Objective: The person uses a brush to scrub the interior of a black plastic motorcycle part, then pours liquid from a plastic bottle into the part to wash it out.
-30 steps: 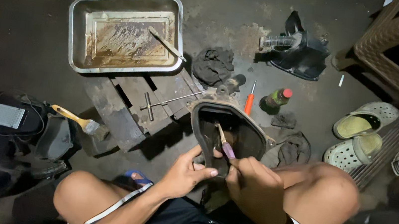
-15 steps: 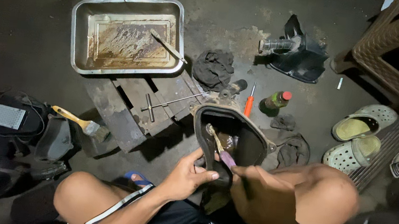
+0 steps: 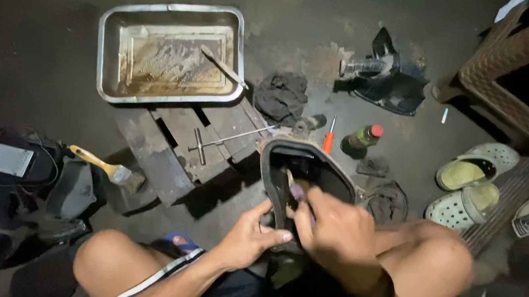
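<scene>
A dark hollow metal casing (image 3: 335, 170) stands on the floor between my knees, its open side facing up. My left hand (image 3: 249, 236) grips the casing's near left rim and steadies it. My right hand (image 3: 335, 226) reaches over the near edge and is shut on a small tool with a purple handle (image 3: 297, 191), whose tip points down into the casing's cavity. The tool's working end is partly hidden inside the dark interior.
A metal tray (image 3: 170, 51) with dirty liquid sits on wooden planks (image 3: 175, 142) with a T-handle wrench (image 3: 225, 141). Nearby lie a paintbrush (image 3: 103, 166), dark rag (image 3: 282, 95), red-handled screwdriver (image 3: 328, 139), small bottle (image 3: 362, 138), black plastic part (image 3: 388, 80), sandals (image 3: 469, 185) and a wicker chair (image 3: 525, 78).
My right hand has moved forward and left over the casing's near edge, and the purple-handled tool has shifted deeper into the cavity. The left hand stays on the rim.
</scene>
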